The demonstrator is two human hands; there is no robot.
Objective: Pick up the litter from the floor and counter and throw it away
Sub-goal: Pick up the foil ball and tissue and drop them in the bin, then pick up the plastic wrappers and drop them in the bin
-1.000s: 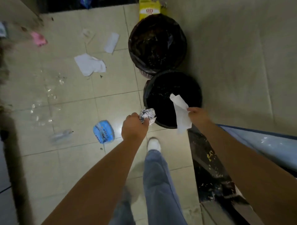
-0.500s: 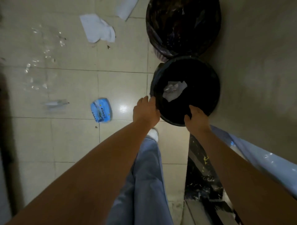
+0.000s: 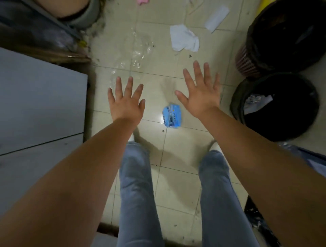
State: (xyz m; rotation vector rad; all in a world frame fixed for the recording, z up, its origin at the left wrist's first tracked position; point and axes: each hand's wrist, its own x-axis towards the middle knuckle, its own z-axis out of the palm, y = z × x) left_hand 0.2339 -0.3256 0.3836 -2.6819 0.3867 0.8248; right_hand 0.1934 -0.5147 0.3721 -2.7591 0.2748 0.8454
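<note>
Far bin [image 3: 289,35] cropped at edge

Floor [image 3: 176,176]: pale cream tiles, dark grout lines. Wrapper [image 3: 172,115]: bright blue, white print. Crumpled tissue [image 3: 183,40] and paper strip [image 3: 216,19]: white. Scrap [image 3: 142,1]: pink. Near bin [image 3: 275,127]: black. Far bin [image 3: 247,61]: pink ribbed basket, black liner. Jeans [image 3: 135,185]: faded blue-grey.

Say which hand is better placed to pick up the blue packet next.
Probably the right hand: it hangs empty with fingers spread, just beside the blue packet on the floor. The left hand, also empty, is farther off.
</note>
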